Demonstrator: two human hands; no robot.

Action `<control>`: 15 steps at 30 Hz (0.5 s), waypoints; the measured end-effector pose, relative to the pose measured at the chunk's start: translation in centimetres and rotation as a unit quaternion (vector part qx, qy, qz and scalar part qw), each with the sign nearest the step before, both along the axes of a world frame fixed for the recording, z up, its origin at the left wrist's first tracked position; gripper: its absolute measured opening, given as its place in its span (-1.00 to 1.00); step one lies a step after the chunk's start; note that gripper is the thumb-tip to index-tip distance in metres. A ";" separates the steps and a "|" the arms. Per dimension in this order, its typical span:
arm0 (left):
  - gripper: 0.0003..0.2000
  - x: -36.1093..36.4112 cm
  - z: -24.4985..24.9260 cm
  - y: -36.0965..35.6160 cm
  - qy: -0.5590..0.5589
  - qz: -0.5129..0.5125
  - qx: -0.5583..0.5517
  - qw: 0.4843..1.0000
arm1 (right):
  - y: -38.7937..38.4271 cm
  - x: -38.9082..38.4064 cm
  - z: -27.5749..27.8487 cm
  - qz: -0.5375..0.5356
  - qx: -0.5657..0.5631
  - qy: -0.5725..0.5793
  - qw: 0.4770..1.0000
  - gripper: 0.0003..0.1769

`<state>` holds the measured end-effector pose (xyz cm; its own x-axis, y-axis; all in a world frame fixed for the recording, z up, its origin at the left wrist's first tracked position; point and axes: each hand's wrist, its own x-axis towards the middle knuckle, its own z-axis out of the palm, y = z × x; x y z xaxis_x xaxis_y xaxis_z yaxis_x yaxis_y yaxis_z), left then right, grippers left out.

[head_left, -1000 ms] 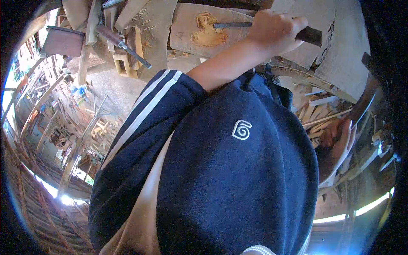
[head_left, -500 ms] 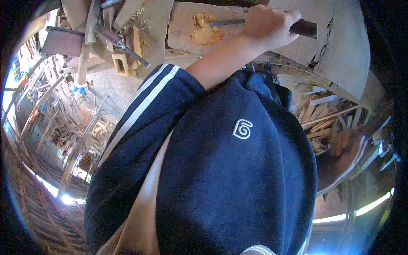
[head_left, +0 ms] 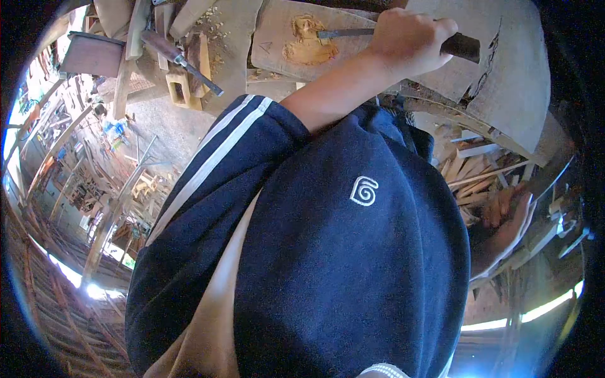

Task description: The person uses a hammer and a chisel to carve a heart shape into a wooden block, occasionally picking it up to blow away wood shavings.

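My left hand (head_left: 406,41) is wrapped around the dark handle of a chisel (head_left: 346,33), which lies low over a wooden board. The blade tip meets a pale carved hollow (head_left: 311,41) in the board (head_left: 271,57). At the far right, below the bench edge, my right hand (head_left: 504,230) is raised beside my body, partly shadowed. Its fingers look apart, and I see nothing held in them. A second chisel (head_left: 183,61) with a reddish-brown handle rests at the upper left, near a notched wood block (head_left: 183,91).
A broad cracked slab (head_left: 513,75) extends at the upper right. Wood offcuts (head_left: 469,167) are heaped under it. Chips (head_left: 217,38) are scattered on the bench at the upper left, near a brown box-like piece (head_left: 92,55). Timber and tools stand in the left background.
The chisel tip sits slightly deeper to the right within the hollow's view, as the whole scene shifts a little. My right hand has risen slightly and is less blurred.
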<state>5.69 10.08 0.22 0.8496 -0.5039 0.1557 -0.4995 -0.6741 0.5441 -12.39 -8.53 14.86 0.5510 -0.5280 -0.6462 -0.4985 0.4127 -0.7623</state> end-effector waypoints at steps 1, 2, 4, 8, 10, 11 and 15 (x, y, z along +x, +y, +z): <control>-0.68 0.1 -0.2 -0.1 0.000 -0.002 0.000 1.000 | 0.1 -0.1 0.0 0.002 0.007 -0.004 1.000 -0.81; -0.69 0.1 -0.4 -0.1 0.000 -0.004 0.001 1.000 | -0.9 -0.3 -0.4 0.004 0.015 -0.008 1.000 -0.81; -0.69 0.1 -0.1 -0.1 -0.005 0.001 -0.004 1.000 | -1.8 -0.4 -1.1 0.008 0.030 -0.018 0.999 -0.82; -0.73 0.9 1.4 0.2 0.051 -0.031 -0.034 0.998 | -4.3 -0.9 -2.6 0.014 0.060 -0.034 0.998 -0.83; -0.72 0.4 0.0 0.1 0.025 -0.023 -0.030 0.999 | -5.1 -0.5 -2.7 0.019 0.076 -0.043 0.996 -0.84; -0.71 0.2 -0.7 0.0 -0.002 -0.015 -0.027 1.000 | -3.2 -1.1 -2.4 0.022 0.084 -0.048 0.995 -0.84; -0.70 -0.1 -1.0 0.2 0.001 -0.014 -0.001 1.000 | 4.0 1.6 -0.5 0.036 -0.040 0.150 0.987 -0.87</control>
<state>5.59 10.28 -0.74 0.8358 -0.5268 0.1547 -0.5168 -0.6596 0.5458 -10.76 -4.55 14.41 0.3798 -0.5496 -0.7441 -0.7322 0.3129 -0.6049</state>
